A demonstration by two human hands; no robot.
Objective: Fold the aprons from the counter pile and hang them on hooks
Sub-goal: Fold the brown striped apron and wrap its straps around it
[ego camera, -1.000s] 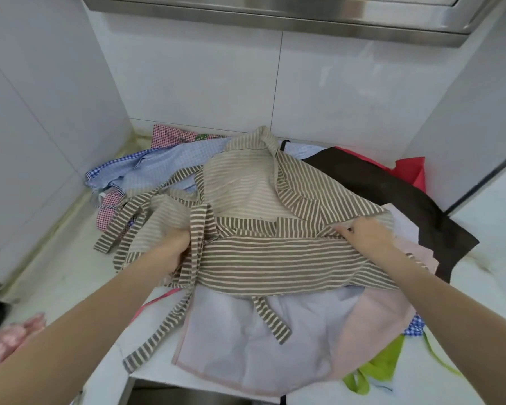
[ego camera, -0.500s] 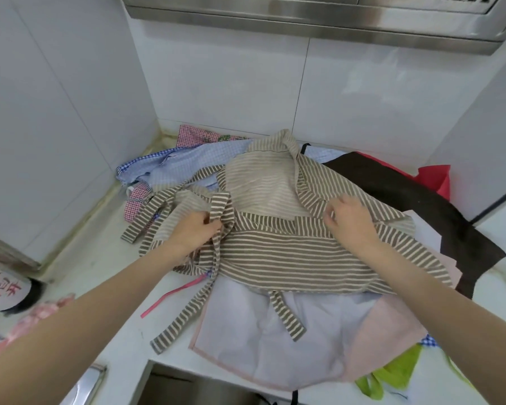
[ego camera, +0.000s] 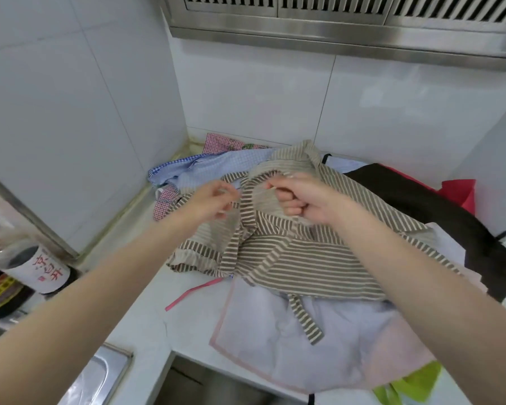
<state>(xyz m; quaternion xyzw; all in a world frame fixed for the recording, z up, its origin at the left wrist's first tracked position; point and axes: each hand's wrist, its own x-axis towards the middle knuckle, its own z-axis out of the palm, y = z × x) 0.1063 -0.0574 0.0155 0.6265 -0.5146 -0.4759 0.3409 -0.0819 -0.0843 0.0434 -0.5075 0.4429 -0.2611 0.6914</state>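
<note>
A brown-and-cream striped apron (ego camera: 298, 258) lies on top of the pile on the white counter (ego camera: 146, 325). Its upper part is lifted off the pile. My left hand (ego camera: 214, 201) pinches a striped strap of the apron at its left side. My right hand (ego camera: 301, 200) is curled into a fist round the striped fabric near the neck loop. A loose striped tie (ego camera: 307, 320) hangs down over a pale lilac apron (ego camera: 304, 352) beneath. No hooks are in view.
Under the striped apron lie blue checked (ego camera: 205, 168), red checked (ego camera: 222, 143), dark brown (ego camera: 438, 217), red (ego camera: 459, 191) and green (ego camera: 409, 387) cloths. A bottle (ego camera: 38, 267) stands at the left beside a steel sink rim (ego camera: 100, 375). A steel hood (ego camera: 348, 27) hangs overhead; tiled walls enclose the corner.
Both hands have risen and come closer together, pulling the apron's upper part and straps up off the pile. The camera view has tilted upward and to the left.
</note>
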